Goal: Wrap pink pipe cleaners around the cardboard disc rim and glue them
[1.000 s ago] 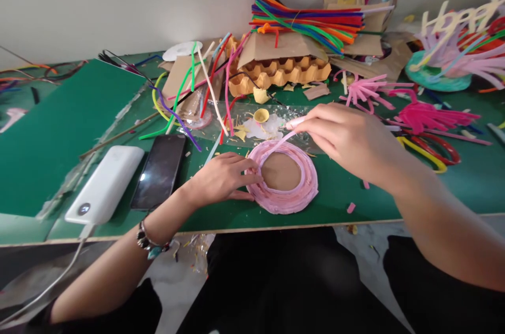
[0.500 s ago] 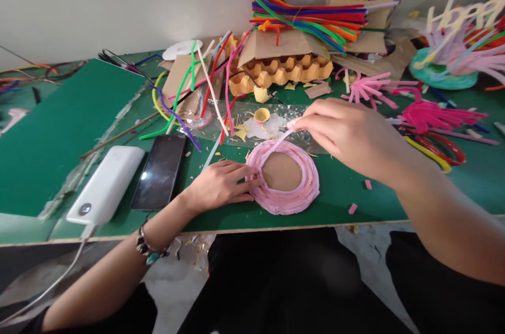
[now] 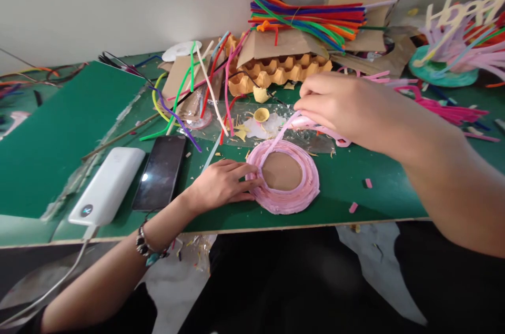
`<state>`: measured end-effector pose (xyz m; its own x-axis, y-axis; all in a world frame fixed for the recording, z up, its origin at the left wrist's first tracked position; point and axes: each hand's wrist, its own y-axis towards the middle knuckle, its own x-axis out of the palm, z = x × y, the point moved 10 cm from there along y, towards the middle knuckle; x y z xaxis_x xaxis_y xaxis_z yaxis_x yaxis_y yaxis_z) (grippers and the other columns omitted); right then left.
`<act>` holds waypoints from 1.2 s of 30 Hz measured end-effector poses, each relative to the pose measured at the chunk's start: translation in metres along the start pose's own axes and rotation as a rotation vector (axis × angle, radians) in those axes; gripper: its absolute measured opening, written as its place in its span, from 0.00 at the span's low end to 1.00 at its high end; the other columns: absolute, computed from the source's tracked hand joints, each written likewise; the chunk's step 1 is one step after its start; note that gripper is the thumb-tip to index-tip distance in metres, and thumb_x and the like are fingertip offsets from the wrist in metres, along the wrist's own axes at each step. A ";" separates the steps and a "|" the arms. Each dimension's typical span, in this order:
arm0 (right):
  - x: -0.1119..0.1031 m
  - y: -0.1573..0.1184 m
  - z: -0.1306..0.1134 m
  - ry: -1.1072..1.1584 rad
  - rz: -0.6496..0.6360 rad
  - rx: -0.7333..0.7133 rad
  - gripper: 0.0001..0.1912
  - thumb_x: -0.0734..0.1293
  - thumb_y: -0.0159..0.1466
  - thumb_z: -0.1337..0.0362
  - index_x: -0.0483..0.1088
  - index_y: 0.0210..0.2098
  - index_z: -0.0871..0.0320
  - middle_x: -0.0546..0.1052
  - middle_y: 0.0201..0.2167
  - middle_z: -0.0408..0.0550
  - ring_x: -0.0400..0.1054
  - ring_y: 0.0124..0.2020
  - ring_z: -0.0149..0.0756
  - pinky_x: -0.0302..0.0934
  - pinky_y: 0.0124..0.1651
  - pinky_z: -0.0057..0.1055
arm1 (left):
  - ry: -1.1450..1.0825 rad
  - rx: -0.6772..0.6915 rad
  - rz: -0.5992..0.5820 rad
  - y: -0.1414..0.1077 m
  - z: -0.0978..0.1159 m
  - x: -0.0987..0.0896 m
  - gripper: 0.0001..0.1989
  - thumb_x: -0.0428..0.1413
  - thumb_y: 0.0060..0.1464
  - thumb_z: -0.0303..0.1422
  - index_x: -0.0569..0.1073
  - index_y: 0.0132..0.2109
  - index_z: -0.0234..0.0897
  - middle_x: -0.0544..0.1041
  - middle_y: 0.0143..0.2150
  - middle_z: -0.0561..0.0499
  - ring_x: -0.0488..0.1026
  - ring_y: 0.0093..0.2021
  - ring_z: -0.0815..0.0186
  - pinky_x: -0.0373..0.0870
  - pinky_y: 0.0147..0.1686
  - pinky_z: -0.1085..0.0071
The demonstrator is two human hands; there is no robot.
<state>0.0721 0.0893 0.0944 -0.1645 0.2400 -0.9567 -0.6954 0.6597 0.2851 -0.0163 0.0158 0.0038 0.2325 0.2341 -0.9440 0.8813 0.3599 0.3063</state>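
right hand point(image 3: 347, 108) hiding pink stems behind it; "Happy" sign point(image 3: 465, 10) cut by right edge

Near your tabletop's front edge point(image 3: 315, 221) lies the round pink pipe-cleaner coil on a cardboard disc point(image 3: 284, 176). Left of it sit the black smartphone point(image 3: 160, 171) and white power bank point(image 3: 106, 185). Behind, along the back edge, the yellow egg tray point(image 3: 280, 71) carries a bundle of multicoloured pipe cleaners point(image 3: 307, 18).
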 end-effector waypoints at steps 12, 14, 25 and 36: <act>-0.007 0.030 -0.026 -0.223 -0.006 -0.180 0.15 0.53 0.60 0.74 0.68 0.24 0.61 0.70 0.38 0.51 0.59 0.45 0.38 0.54 0.46 0.40 | 0.005 0.011 -0.015 0.001 0.003 0.000 0.14 0.48 0.57 0.42 0.72 0.46 0.43 0.75 0.43 0.52 0.73 0.37 0.67 0.69 0.37 0.70; -0.010 0.033 -0.030 -0.225 0.014 -0.203 0.16 0.53 0.60 0.74 0.69 0.26 0.62 0.69 0.42 0.52 0.58 0.47 0.39 0.54 0.47 0.42 | 0.005 0.005 0.012 0.000 0.004 -0.001 0.14 0.48 0.57 0.41 0.72 0.45 0.42 0.75 0.43 0.51 0.73 0.37 0.67 0.70 0.37 0.70; 0.000 0.085 -0.058 -0.094 0.059 -0.294 0.19 0.50 0.61 0.72 0.71 0.31 0.61 0.66 0.50 0.45 0.53 0.53 0.38 0.55 0.48 0.36 | 0.135 0.043 -0.079 -0.004 0.020 -0.003 0.16 0.46 0.59 0.25 0.67 0.51 0.43 0.73 0.46 0.45 0.73 0.41 0.65 0.72 0.36 0.70; 0.042 0.108 -0.093 -0.295 -0.126 -0.428 0.22 0.46 0.61 0.76 0.70 0.39 0.66 0.63 0.52 0.54 0.50 0.56 0.43 0.56 0.50 0.40 | 0.089 -0.056 -0.112 -0.007 0.018 0.006 0.16 0.47 0.58 0.26 0.68 0.51 0.45 0.69 0.49 0.44 0.72 0.44 0.63 0.73 0.38 0.68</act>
<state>-0.0752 0.1044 0.0797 0.0994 0.4083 -0.9074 -0.9303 0.3616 0.0608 -0.0135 -0.0017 -0.0064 0.0941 0.2678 -0.9589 0.8748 0.4375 0.2080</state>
